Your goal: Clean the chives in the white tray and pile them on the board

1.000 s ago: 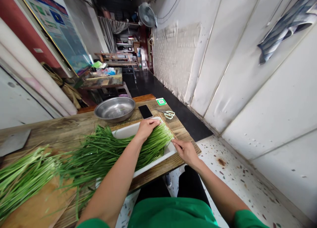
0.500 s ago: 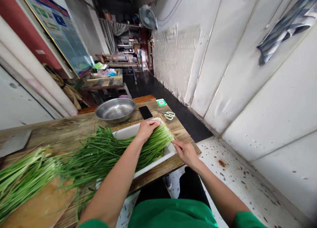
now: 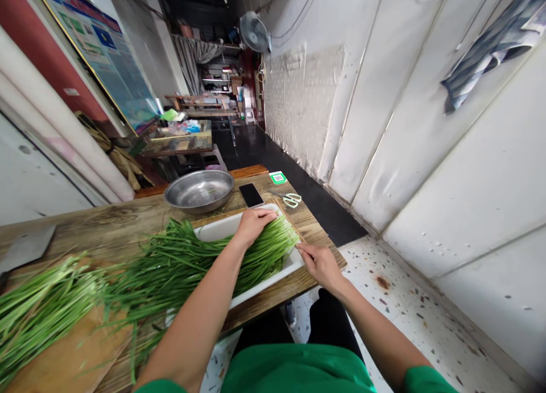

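Observation:
A large bunch of garlic chives [image 3: 200, 262] lies across a white tray [image 3: 251, 296], its pale cut ends at the right. My left hand [image 3: 255, 225] rests over the far side of the bunch, fingers pressed together on stems near the pale ends. At the tray's near right corner, my right hand [image 3: 319, 263] is closed, thumb and forefinger pinching at the tips of the stems. What exactly sits in that pinch is small and hard to see. More chives [image 3: 46, 307] lie on a brown board [image 3: 72, 353] at the left.
Behind the tray stand a steel basin [image 3: 198, 191] and a black phone [image 3: 251, 194]. Scissors [image 3: 290, 199] and a green QR card [image 3: 277, 177] lie near the table's right end. A cleaver [image 3: 29, 248] is at the far left of the wooden table [image 3: 106, 225].

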